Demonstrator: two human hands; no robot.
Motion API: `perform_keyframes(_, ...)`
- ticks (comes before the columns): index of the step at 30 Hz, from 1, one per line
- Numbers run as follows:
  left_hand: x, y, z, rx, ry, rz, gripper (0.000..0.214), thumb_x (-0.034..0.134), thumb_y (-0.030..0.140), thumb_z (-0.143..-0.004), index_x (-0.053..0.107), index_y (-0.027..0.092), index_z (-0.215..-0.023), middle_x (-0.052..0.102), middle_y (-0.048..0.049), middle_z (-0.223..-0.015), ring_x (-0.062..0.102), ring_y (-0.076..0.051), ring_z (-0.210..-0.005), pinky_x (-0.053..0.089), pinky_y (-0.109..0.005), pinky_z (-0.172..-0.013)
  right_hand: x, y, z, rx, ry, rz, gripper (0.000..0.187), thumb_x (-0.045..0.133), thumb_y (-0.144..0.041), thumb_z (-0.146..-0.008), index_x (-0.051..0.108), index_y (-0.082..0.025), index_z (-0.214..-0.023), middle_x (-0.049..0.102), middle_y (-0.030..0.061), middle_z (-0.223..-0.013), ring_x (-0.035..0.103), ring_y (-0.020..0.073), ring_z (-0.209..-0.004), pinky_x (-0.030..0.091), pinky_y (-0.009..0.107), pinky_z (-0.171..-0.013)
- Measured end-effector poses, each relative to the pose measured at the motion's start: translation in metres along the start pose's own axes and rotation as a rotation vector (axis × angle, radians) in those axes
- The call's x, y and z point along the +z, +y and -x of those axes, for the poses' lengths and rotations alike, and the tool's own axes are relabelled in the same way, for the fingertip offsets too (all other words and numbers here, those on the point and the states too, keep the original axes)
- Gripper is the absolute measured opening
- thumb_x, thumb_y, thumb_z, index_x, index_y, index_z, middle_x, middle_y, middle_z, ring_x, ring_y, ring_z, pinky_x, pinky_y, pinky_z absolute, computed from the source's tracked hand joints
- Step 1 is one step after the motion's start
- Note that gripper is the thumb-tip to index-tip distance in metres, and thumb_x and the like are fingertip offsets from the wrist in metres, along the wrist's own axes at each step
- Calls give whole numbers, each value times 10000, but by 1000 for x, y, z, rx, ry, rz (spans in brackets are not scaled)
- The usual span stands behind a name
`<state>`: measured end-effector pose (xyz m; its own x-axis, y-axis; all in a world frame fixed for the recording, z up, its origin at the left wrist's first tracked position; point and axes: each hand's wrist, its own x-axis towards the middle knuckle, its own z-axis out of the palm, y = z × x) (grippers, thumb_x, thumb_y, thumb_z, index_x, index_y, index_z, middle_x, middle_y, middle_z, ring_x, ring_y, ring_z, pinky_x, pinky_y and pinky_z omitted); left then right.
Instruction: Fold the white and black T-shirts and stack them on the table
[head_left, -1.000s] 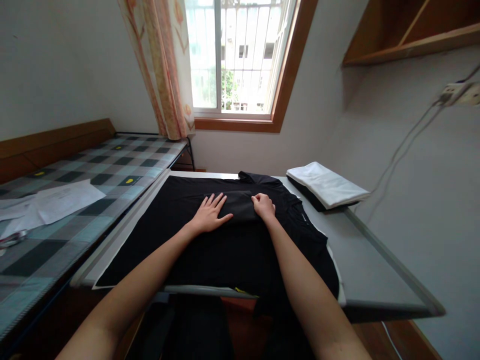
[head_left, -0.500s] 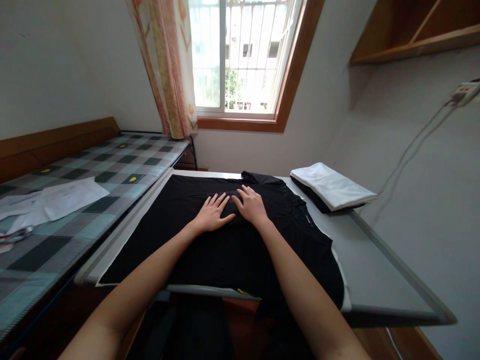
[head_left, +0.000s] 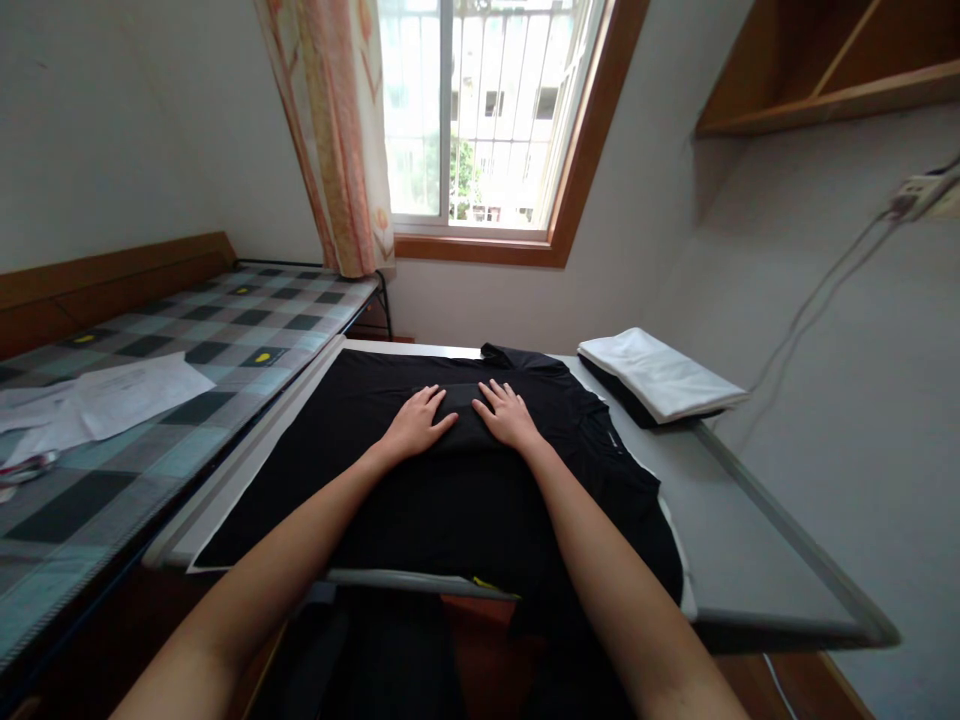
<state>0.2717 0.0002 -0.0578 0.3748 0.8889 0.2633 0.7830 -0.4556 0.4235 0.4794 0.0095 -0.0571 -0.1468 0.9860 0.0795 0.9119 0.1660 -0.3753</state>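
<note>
A black T-shirt (head_left: 450,510) lies spread over the table, its collar toward the right and its hem toward the left. White material shows along its edges from underneath. My left hand (head_left: 414,424) rests flat on the middle of the shirt, fingers spread. To its right, my right hand (head_left: 508,416) also lies palm down on the cloth, fingers apart. A small gap of black fabric separates the two hands. Neither hand grips the shirt. One sleeve is bunched at the far edge, and the near sleeve side hangs over the table's front edge.
A folded stack with white cloth (head_left: 660,372) on top and black below sits at the table's back right. The grey table (head_left: 765,560) extends right. On the left, a checked bed (head_left: 225,400) holds papers (head_left: 112,400). A curtain (head_left: 341,150) hangs beside the window.
My hands have slid apart sideways on the shirt, the left one slightly left and the right one slightly right. The shirt stays where it was.
</note>
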Motion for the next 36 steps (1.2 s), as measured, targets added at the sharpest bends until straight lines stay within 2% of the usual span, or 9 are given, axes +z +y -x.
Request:
perform_keyframes(3, -12, -12, -5, -61, 155, 56, 389, 555, 403, -845, 650, 185, -1153, 593, -129, -1219, 514, -300, -1188, 380, -423, -1054, 1, 0, 1, -8, 34, -20, 573, 358, -533, -963, 393, -265, -1468, 278, 59, -1572, 184, 279, -1452, 185, 485, -1151)
perform_keyframes(5, -21, -22, -7, -151, 222, 81, 282, 602, 337, -812, 679, 196, -1043, 637, -106, -999, 592, -284, -1005, 446, -413, -951, 0, 0, 3, -24, 90, -25, 547, 367, -515, -967, 449, -245, -1435, 327, 77, -1550, 201, 266, -1448, 180, 474, -1153)
perform_keyframes(8, -31, -38, -9, -297, 228, 158, 190, 646, 326, -782, 671, 201, -922, 627, -53, -743, 627, -240, -749, 484, -357, -768, -2, -2, 6, -48, 177, -13, 501, 375, -481, -974, 537, -214, -1365, 398, 96, -1509, 245, 248, -1436, 169, 456, -1159)
perform_keyframes(10, -32, -48, -10, -368, 223, 208, 169, 682, 350, -755, 657, 205, -838, 616, -35, -665, 628, -228, -680, 469, -323, -690, -3, -3, 7, -45, 194, -16, 488, 376, -461, -978, 561, -193, -1342, 422, 106, -1493, 277, 244, -1423, 188, 440, -1156)
perform_keyframes(15, -29, -63, -10, -442, 221, 303, 196, 718, 375, -725, 638, 211, -797, 621, -15, -607, 642, -210, -623, 453, -280, -623, -4, -4, 8, -21, 158, -52, 477, 381, -435, -982, 556, -187, -1350, 453, 91, -1473, 313, 215, -1409, 261, 361, -1137)
perform_keyframes(22, -31, -64, -10, -439, 223, 382, 178, 741, 281, -670, 632, 207, -790, 603, 14, -575, 616, -176, -554, 436, -266, -594, -2, -1, 7, -33, 155, -87, 477, 408, -415, -973, 556, -161, -1349, 472, 98, -1457, 323, 210, -1403, 265, 336, -1140)
perform_keyframes(30, -21, -53, -12, -410, 316, 235, 79, 680, 243, -679, 637, 190, -720, 642, -11, -648, 624, -168, -653, 442, -254, -628, 2, 2, 5, -69, 206, -119, 467, 447, -389, -963, 588, -119, -1316, 522, 139, -1405, 376, 249, -1371, 290, 366, -1133)
perform_keyframes(32, -23, -49, -12, -433, 335, 327, 95, 686, 235, -664, 630, 180, -717, 629, -5, -619, 621, -160, -629, 448, -252, -611, 3, 3, 4, -75, 216, -128, 466, 445, -389, -963, 594, -115, -1310, 529, 144, -1396, 386, 257, -1364, 296, 375, -1132)
perform_keyframes(36, -29, -44, -11, -528, 284, 740, 233, 731, 289, -617, 600, 159, -760, 632, -1, -621, 609, -146, -558, 468, -253, -540, 4, 4, 4, -79, 221, -126, 469, 444, -393, -962, 599, -111, -1303, 531, 150, -1392, 393, 268, -1359, 303, 393, -1130)
